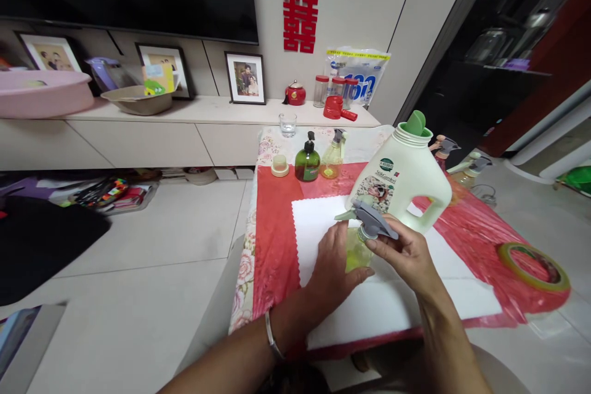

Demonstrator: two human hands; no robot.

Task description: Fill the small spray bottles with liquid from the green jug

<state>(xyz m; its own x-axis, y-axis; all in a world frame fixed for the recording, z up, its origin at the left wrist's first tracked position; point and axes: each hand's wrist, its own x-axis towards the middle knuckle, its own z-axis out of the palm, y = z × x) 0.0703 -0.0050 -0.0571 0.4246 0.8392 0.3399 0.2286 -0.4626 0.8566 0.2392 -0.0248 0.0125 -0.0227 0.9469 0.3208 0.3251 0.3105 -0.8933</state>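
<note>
A small clear spray bottle (354, 257) with yellowish liquid stands upright over the white cloth (392, 308). My left hand (330, 265) wraps round its body. With thumb and fingers, my right hand (404, 252) grips the grey trigger head (373, 220) at the bottle's neck. Whether the head is fully screwed on cannot be seen. Just behind stands a large pale green jug (392, 166) with a handle; a green scoop-like piece (416, 123) sticks out of its mouth.
Behind the cloth are a green pump bottle (307, 163), another spray bottle (331, 157), a pale cap (279, 166) and a glass cup (287, 125). More spray bottles (468, 172) stand beyond the jug. A tape roll (533, 266) lies on the red covering (277, 221) at right.
</note>
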